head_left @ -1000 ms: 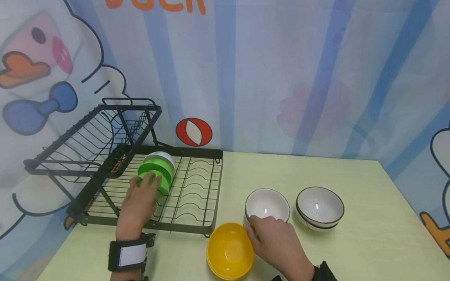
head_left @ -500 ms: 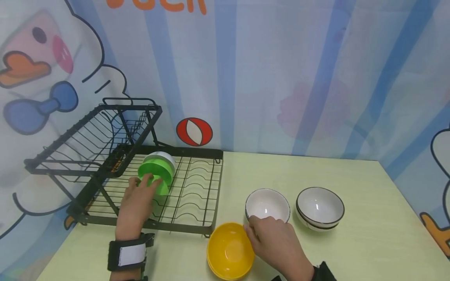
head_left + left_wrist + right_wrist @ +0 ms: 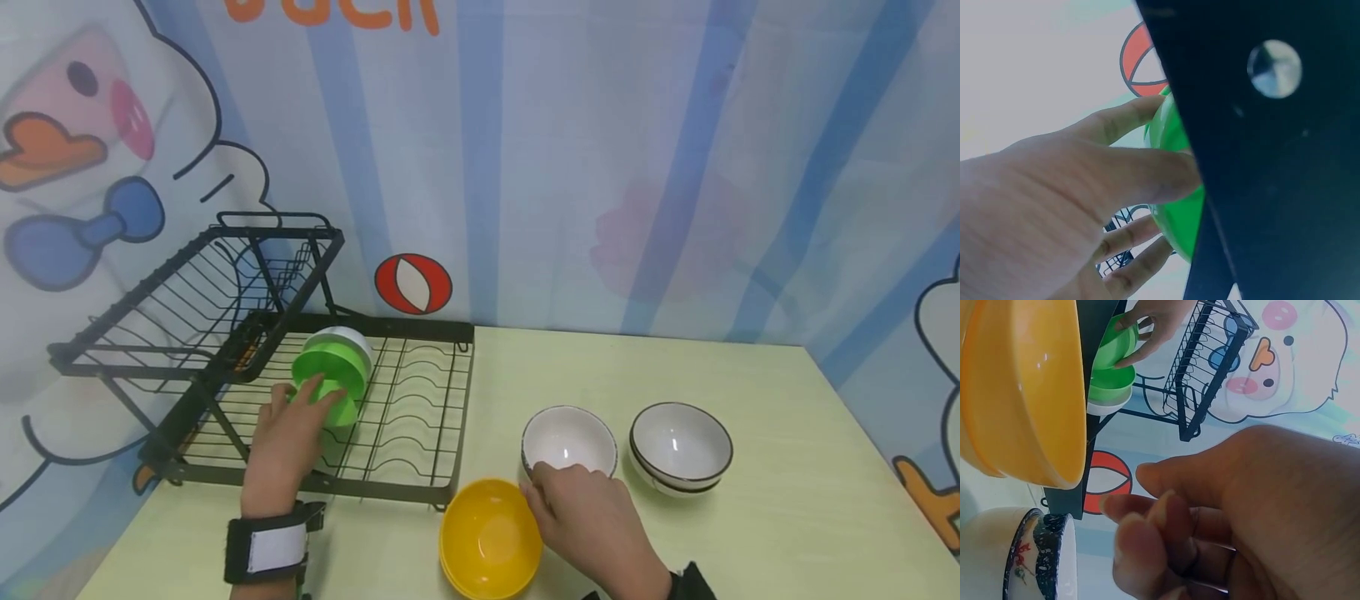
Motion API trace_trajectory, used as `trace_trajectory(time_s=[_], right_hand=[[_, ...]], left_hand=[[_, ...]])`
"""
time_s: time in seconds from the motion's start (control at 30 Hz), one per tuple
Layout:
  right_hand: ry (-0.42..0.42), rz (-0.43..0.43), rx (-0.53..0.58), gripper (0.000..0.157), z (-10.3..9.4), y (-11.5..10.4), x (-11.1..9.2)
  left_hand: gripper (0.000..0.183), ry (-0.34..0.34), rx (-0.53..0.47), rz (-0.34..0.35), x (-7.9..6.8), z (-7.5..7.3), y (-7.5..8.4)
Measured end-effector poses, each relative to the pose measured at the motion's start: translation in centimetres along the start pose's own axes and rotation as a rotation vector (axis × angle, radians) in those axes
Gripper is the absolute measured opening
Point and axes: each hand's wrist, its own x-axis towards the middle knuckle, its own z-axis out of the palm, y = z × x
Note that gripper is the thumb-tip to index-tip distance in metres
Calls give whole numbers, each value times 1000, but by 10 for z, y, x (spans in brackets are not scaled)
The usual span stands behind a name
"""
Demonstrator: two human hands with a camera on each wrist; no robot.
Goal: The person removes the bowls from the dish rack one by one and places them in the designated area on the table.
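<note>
My left hand point(image 3: 288, 437) reaches into the dish rack and grips a green bowl point(image 3: 342, 410) by its rim. In the left wrist view the thumb lies on the inner side of that bowl point(image 3: 1179, 219), with the fingers around its outside. Behind it in the rack stand another green bowl point(image 3: 328, 360) and a white bowl point(image 3: 351, 335), both tipped on edge. My right hand point(image 3: 592, 521) hovers with loosely curled fingers, holding nothing. It is nearest the yellow bowls point(image 3: 491, 537) and a white bowl point(image 3: 568, 433) with a dark rim, partly covering both in the head view.
The black two-tier dish rack point(image 3: 382, 490) fills the left of the pale table point(image 3: 810, 500). Its raised upper basket point(image 3: 138, 292) slants over the left side. Stacked white bowls point(image 3: 681, 442) with dark rims stand at the right. A printed curtain point(image 3: 555, 167) hangs behind.
The green bowl in my left hand has tilted and shifted slightly forward, away from the green bowl behind it, showing more of that one. My right hand has stayed still.
</note>
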Motion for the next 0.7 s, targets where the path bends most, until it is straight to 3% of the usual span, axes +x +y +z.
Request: trace_trajectory(time_s=[0.33, 0.57, 0.7], right_hand=[[14, -3, -10, 26, 0, 1, -1], [28, -3, -14, 26, 0, 0, -2], [20, 0, -11, 26, -1, -1, -1]], left_hand=[[68, 14, -1, 15, 0, -1, -2], [75, -11, -11, 2, 3, -2, -1], [76, 12, -28, -3, 3, -2, -1]])
